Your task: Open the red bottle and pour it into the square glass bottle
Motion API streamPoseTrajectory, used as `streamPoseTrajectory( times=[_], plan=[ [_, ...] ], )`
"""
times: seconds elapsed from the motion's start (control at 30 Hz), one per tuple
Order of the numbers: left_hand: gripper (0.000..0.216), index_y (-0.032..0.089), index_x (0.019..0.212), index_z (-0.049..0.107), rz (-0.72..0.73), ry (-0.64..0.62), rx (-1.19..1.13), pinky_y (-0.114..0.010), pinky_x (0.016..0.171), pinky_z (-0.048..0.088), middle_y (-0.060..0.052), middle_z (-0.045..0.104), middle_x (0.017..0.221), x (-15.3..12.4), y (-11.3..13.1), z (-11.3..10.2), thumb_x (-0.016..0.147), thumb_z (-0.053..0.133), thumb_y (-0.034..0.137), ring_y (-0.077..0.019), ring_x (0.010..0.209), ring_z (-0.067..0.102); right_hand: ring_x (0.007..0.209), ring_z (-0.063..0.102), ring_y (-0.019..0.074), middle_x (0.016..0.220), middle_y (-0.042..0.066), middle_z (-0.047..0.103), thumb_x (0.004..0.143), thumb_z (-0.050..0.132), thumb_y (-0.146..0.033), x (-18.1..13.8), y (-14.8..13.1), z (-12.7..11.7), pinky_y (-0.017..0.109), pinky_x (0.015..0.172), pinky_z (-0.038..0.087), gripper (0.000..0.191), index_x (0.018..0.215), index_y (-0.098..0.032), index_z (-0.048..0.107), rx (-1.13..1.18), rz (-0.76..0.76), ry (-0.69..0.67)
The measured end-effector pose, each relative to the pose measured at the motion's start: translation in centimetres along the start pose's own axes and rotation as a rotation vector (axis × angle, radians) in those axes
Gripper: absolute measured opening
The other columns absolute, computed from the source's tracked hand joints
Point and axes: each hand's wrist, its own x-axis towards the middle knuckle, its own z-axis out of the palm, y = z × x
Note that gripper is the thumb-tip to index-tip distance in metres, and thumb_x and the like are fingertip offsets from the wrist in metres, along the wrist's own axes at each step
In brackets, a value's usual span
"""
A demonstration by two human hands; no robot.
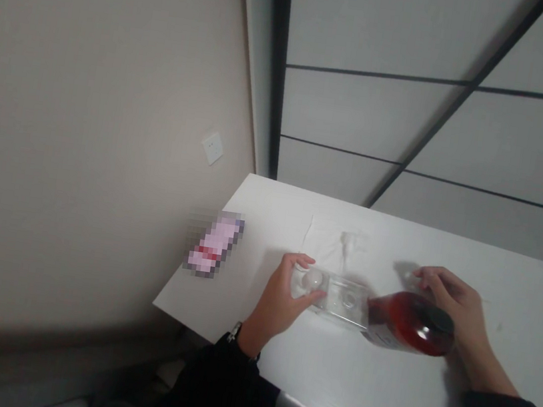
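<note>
Together, two hands, left hand [283,299] gripping one clear bottle [333,298], right hand [458,311] one red bottle [409,324]

Clear bottle [333,298] lying sideways, mouth against tilted red bottle [409,322].

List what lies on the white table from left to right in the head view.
Blurred pink packet → left hand → clear plastic bottle lying on its side → red bottle tipped toward it → right hand. The white tissue and pump head behind them overlap the clear bottle's span, so they are left out.
</note>
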Motion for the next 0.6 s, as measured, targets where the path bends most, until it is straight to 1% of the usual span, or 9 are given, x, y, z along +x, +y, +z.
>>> streamPoseTrajectory(
  times=[0.1,0.2,0.23,0.3,0.37,0.4,0.5,0.53,0.6],
  plan=[
    [0.028,0.023,0.110,0.056,0.082,0.000,0.029,-0.050,0.114,0.050,-0.010,0.067,0.127,0.12,0.15,-0.13,0.090,0.072,0.015,-0.0269,0.126,0.065,0.071,0.065,0.0265,0.069,0.005,0.066,0.073,0.063,-0.068,0.07,-0.11,0.09,0.039,0.071,0.048,0.045,0.073,-0.023,0.069,-0.016,0.021,0.003],
    [0.030,0.023,0.118,0.060,0.155,-0.064,0.070,-0.051,0.117,0.049,-0.011,0.065,0.130,0.01,0.57,-0.36,0.091,0.064,0.010,-0.0270,0.129,0.063,0.070,0.065,0.0282,0.067,0.006,0.066,0.073,0.063,-0.072,0.00,-0.19,0.16,0.041,0.069,0.049,0.048,0.070,-0.025,0.068,-0.032,0.007,0.031],
    [0.034,0.023,0.123,0.059,0.148,-0.081,0.074,-0.052,0.118,0.048,-0.011,0.065,0.133,-0.08,0.67,-0.39,0.092,0.064,0.010,-0.0274,0.131,0.062,0.070,0.065,0.0287,0.067,0.007,0.066,0.074,0.064,-0.073,-0.06,-0.21,0.16,0.042,0.068,0.049,0.048,0.069,-0.026,0.067,-0.032,-0.007,0.035],
    [0.043,0.024,0.130,0.055,0.085,-0.081,0.057,-0.054,0.118,0.048,-0.012,0.064,0.136,-0.25,0.76,-0.35,0.091,0.070,0.014,-0.0289,0.133,0.061,0.069,0.064,0.0296,0.068,0.008,0.067,0.077,0.065,-0.071,-0.20,-0.21,0.14,0.043,0.066,0.048,0.045,0.069,-0.028,0.067,-0.021,-0.029,0.025],
    [0.046,0.024,0.126,0.052,0.013,-0.043,0.016,-0.054,0.116,0.049,-0.012,0.065,0.135,-0.34,0.71,-0.24,0.089,0.078,0.019,-0.0300,0.131,0.063,0.068,0.063,0.0303,0.069,0.008,0.067,0.079,0.066,-0.067,-0.29,-0.19,0.15,0.044,0.065,0.048,0.040,0.069,-0.029,0.069,0.005,-0.034,0.019],
    [0.043,0.024,0.121,0.052,-0.003,-0.025,-0.002,-0.054,0.115,0.050,-0.012,0.066,0.134,-0.34,0.68,-0.19,0.088,0.079,0.019,-0.0300,0.129,0.064,0.068,0.063,0.0306,0.070,0.008,0.067,0.078,0.066,-0.067,-0.30,-0.18,0.17,0.045,0.065,0.048,0.038,0.069,-0.030,0.069,0.017,-0.032,0.023],
    [0.028,0.024,0.113,0.055,0.060,-0.042,0.014,-0.054,0.117,0.049,-0.012,0.065,0.134,-0.30,0.68,-0.23,0.092,0.070,0.014,-0.0291,0.131,0.063,0.071,0.064,0.0307,0.071,0.009,0.068,0.072,0.069,-0.068,-0.19,-0.25,0.24,0.045,0.067,0.048,0.041,0.062,-0.029,0.067,0.034,0.004,0.037],
    [0.027,0.023,0.115,0.057,0.092,-0.066,0.034,-0.054,0.119,0.048,-0.012,0.064,0.136,-0.30,0.73,-0.29,0.093,0.065,0.011,-0.0290,0.134,0.062,0.071,0.064,0.0303,0.072,0.009,0.068,0.069,0.070,-0.069,-0.13,-0.32,0.26,0.045,0.069,0.048,0.042,0.061,-0.028,0.066,0.034,0.021,0.037],
    [0.035,0.023,0.125,0.059,0.117,-0.104,0.062,-0.054,0.121,0.046,-0.013,0.062,0.140,-0.34,0.81,-0.39,0.093,0.063,0.009,-0.0293,0.137,0.059,0.072,0.064,0.0294,0.071,0.008,0.067,0.065,0.071,-0.069,-0.05,-0.51,0.26,0.044,0.071,0.048,0.043,0.063,-0.027,0.068,0.034,0.056,0.028]
  ],
)
